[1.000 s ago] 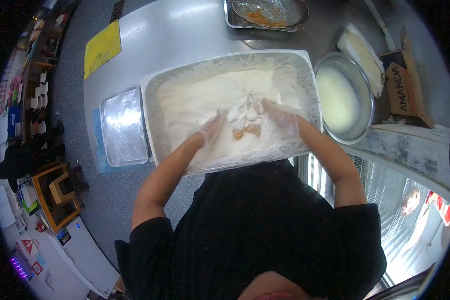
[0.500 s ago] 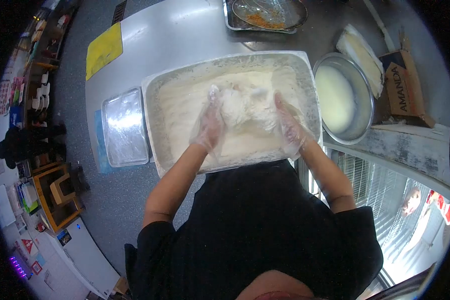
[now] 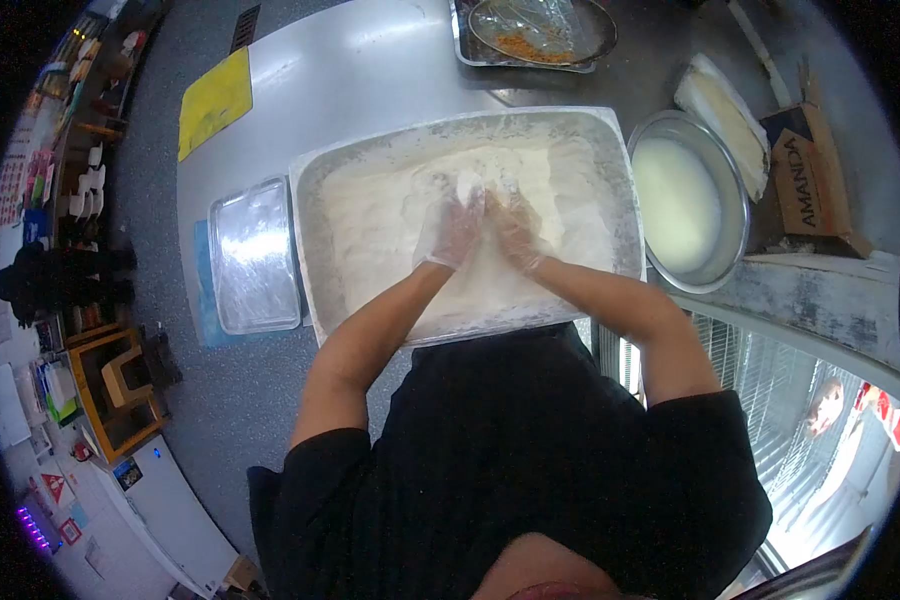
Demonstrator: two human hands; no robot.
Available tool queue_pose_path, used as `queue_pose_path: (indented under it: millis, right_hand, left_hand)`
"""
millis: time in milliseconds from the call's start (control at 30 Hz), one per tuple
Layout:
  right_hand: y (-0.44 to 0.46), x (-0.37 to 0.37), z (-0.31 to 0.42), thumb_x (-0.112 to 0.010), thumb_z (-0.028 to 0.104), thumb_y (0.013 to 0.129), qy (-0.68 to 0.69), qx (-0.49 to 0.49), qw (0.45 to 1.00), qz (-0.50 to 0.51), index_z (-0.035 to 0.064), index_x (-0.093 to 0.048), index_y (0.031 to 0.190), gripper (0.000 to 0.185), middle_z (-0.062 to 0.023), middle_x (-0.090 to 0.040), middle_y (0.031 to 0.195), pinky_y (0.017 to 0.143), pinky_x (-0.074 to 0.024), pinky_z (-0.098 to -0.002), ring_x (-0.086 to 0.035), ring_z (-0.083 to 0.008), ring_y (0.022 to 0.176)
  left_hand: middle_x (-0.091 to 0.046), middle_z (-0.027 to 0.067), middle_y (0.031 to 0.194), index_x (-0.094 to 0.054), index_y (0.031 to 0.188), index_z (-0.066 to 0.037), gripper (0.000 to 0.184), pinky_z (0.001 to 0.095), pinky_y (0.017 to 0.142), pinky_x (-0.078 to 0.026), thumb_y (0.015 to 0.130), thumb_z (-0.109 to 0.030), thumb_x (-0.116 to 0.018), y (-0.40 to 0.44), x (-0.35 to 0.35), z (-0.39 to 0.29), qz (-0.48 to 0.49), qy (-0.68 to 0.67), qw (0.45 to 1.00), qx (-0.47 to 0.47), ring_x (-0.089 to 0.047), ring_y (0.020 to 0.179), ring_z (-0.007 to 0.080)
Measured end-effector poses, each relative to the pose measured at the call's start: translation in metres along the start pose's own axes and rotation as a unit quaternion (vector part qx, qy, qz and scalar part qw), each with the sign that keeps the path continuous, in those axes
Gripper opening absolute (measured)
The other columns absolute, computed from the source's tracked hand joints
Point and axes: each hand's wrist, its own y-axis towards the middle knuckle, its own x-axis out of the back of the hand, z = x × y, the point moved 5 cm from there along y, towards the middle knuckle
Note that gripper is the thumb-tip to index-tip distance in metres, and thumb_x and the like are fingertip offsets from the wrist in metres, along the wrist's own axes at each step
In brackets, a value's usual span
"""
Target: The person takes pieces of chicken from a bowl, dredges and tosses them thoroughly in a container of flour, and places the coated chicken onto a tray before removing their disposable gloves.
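A large pale tub (image 3: 305, 230) holds white flour-like powder (image 3: 370, 240). Both my hands, in clear plastic gloves, press down side by side near the middle of it. My left hand (image 3: 455, 232) and my right hand (image 3: 513, 228) almost touch, their fingers pointing to the far side and closed at the powder. At the fingertips shows a white powder-coated lump (image 3: 470, 183). Whatever lies under the palms is hidden, and powder and slight blur obscure the fingertips.
A metal bowl (image 3: 732, 240) of pale yellowish liquid stands right of the tub, beside an AMANDA cardboard box (image 3: 805, 180). Left is a shiny metal tray (image 3: 255, 255); a yellow sheet (image 3: 215, 105) lies beyond. At the back sits a dark tray (image 3: 460, 40) with orange crumbs.
My hands have come together from either side of the powder-coated lumps and now press down at the middle. The lumps between them are mostly covered now.
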Motion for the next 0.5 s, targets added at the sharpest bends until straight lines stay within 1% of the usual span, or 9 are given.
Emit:
queue_pose_path:
  millis: [33, 100, 133, 200, 233, 333, 400, 433, 500]
  right_hand:
    - [-0.007, -0.007, 0.027, -0.057, 0.037, 0.082, -0.001, 0.002, 1.0, 0.002, -0.0061, -0.04, 0.121, 0.06, -0.0211, -0.048, 0.116, 0.094, -0.0325, -0.0336, -0.044, -0.0274, 0.11]
    - [-0.022, -0.011, 0.057, -0.057, 0.035, 0.082, -0.167, -0.094, 0.979, -0.072, -0.0038, -0.046, 0.116, 0.053, -0.0201, -0.054, 0.108, 0.086, -0.039, -0.0345, -0.051, -0.0269, 0.101]
    - [-0.02, -0.016, 0.045, -0.057, 0.035, 0.082, -0.166, -0.094, 0.979, -0.074, -0.0038, -0.046, 0.116, 0.053, -0.0201, -0.054, 0.108, 0.086, -0.039, -0.0345, -0.051, -0.0269, 0.101]
    - [-0.01, -0.019, 0.034, -0.057, 0.037, 0.081, -0.085, -0.062, 0.984, -0.144, -0.001, -0.051, 0.11, 0.048, -0.0176, -0.061, 0.081, 0.062, -0.0451, -0.0337, -0.058, -0.0243, 0.069]
    - [-0.008, -0.016, 0.037, -0.057, 0.037, 0.081, -0.084, -0.063, 0.984, -0.145, -0.001, -0.051, 0.11, 0.048, -0.0176, -0.061, 0.081, 0.062, -0.0451, -0.0337, -0.058, -0.0243, 0.069]
    - [0.004, -0.004, 0.048, -0.051, 0.039, 0.083, -0.275, -0.063, 0.958, -0.049, 0.0001, -0.05, 0.11, 0.047, -0.0196, -0.059, 0.075, 0.063, -0.0448, -0.0382, -0.058, -0.0281, 0.071]
    - [0.02, -0.015, 0.045, -0.052, 0.044, 0.082, -0.571, 0.122, 0.797, 0.152, -0.0023, -0.053, 0.104, 0.051, -0.0207, -0.062, 0.076, 0.066, -0.0467, -0.041, -0.06, -0.0327, 0.073]
    - [0.019, -0.013, 0.038, -0.052, 0.044, 0.082, -0.57, 0.122, 0.798, 0.152, -0.0023, -0.053, 0.104, 0.051, -0.0207, -0.062, 0.076, 0.066, -0.0467, -0.041, -0.06, -0.0327, 0.073]
    - [0.026, 0.007, 0.028, -0.049, 0.046, 0.083, -0.452, 0.023, 0.891, 0.041, -0.0048, -0.057, 0.093, 0.052, -0.022, -0.062, 0.079, 0.066, -0.0469, -0.0405, -0.06, -0.0324, 0.073]
  left_hand:
    - [-0.051, 0.027, 0.111, -0.044, 0.119, 0.002, 0.044, 0.0416, 0.081, -0.041, 0.09, -0.031, -0.038, 0.001, -0.008, 0.0, -0.002, -0.001, 1.0, 0.002, -0.054, 0.095, 0.0337]
    - [-0.059, 0.0226, 0.089, -0.048, 0.115, 0.0, 0.042, 0.0419, 0.064, -0.042, 0.09, -0.032, -0.038, -0.001, -0.025, 0.014, -0.09, -0.479, 0.868, 0.096, -0.058, 0.074, 0.0327]
    - [-0.059, 0.0226, 0.089, -0.048, 0.115, 0.0, 0.042, 0.0419, 0.064, -0.042, 0.09, -0.032, -0.038, -0.003, -0.026, 0.01, -0.09, -0.478, 0.868, 0.095, -0.058, 0.074, 0.0327]
    - [-0.058, 0.0194, 0.072, -0.051, 0.111, -0.003, 0.036, 0.041, 0.059, -0.043, 0.09, -0.029, -0.038, -0.017, 0.012, -0.007, -0.396, -0.113, 0.911, -0.01, -0.057, 0.064, 0.032]
    - [-0.058, 0.0194, 0.072, -0.051, 0.111, -0.003, 0.036, 0.041, 0.059, -0.043, 0.09, -0.029, -0.038, -0.018, 0.017, -0.008, -0.394, -0.112, 0.912, -0.012, -0.057, 0.064, 0.032]
    - [-0.057, 0.0171, 0.068, -0.052, 0.112, -0.007, 0.031, 0.042, 0.055, -0.042, 0.09, -0.022, -0.037, -0.007, -0.006, 0.019, -0.201, -0.401, 0.869, 0.208, -0.056, 0.058, 0.0308]
    - [-0.06, 0.0178, 0.077, -0.052, 0.113, -0.01, 0.031, 0.0432, 0.059, -0.044, 0.089, -0.025, -0.04, 0.004, -0.019, 0.032, -0.072, -0.114, 0.981, 0.138, -0.058, 0.066, 0.0314]
    - [-0.06, 0.0178, 0.077, -0.052, 0.113, -0.01, 0.031, 0.0432, 0.059, -0.044, 0.089, -0.025, -0.04, 0.001, -0.015, 0.038, -0.072, -0.113, 0.981, 0.139, -0.058, 0.066, 0.0314]
    - [-0.06, 0.015, 0.071, -0.052, 0.111, -0.002, 0.042, 0.0423, 0.057, -0.047, 0.088, -0.036, -0.045, -0.001, 0.005, 0.029, -0.147, 0.014, 0.988, -0.04, -0.056, 0.056, 0.0315]
